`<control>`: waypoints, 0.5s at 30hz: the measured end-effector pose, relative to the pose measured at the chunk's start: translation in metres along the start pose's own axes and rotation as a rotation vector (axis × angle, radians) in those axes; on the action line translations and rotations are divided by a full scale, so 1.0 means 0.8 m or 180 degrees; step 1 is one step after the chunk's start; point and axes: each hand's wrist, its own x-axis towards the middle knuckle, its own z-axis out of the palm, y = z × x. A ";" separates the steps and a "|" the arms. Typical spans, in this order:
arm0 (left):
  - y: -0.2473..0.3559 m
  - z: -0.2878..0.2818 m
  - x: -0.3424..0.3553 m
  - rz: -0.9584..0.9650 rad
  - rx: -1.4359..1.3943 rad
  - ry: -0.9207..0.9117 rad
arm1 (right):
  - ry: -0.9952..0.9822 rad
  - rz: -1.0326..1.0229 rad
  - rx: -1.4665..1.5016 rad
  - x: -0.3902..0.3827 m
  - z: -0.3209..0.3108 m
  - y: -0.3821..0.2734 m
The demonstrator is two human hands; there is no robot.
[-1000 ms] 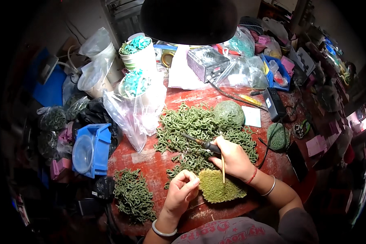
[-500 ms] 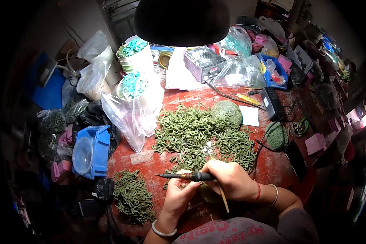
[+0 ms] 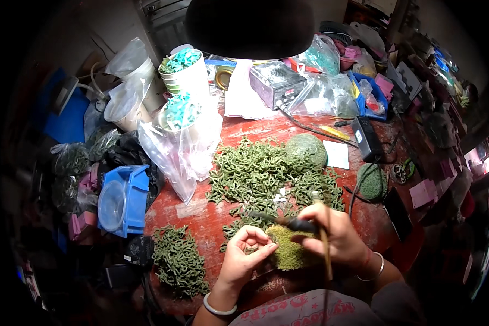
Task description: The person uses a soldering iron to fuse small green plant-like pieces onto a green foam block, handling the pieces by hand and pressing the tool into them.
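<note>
My right hand (image 3: 339, 239) grips a black pen-like hot tool (image 3: 288, 221) whose tip points left, and a thin wooden stick (image 3: 323, 239) runs down through the same fingers. My left hand (image 3: 247, 255) pinches a small green curled piece at the edge of a mossy green pad (image 3: 288, 252) lying on the red table (image 3: 201, 209). The tool tip hovers just above my left fingers. A large heap of green curled pieces (image 3: 261, 174) lies just beyond both hands.
A smaller heap of green pieces (image 3: 176, 261) lies front left. A green dome (image 3: 307, 149) and a green disc (image 3: 372, 182) sit at right. Clear plastic bags (image 3: 185, 146), paper cups (image 3: 187, 76) of teal pieces, a blue bin (image 3: 122, 198) and a grey box (image 3: 277, 84) crowd the back.
My right hand swung the black tool from over the heap down toward my left fingers, and both hands have closed in over the mossy pad.
</note>
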 end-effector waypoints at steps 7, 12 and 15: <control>0.012 0.005 -0.005 -0.0225 -0.0563 0.0002 | 0.0280 0.0524 -0.0909 -0.064 -0.031 -0.007; 0.010 0.003 -0.004 -0.0300 -0.0689 0.0033 | -0.0219 0.0807 -0.1822 -0.084 -0.039 -0.004; 0.010 0.001 -0.003 -0.0268 -0.0707 0.0000 | 0.0056 0.0750 -0.1419 -0.084 -0.034 0.000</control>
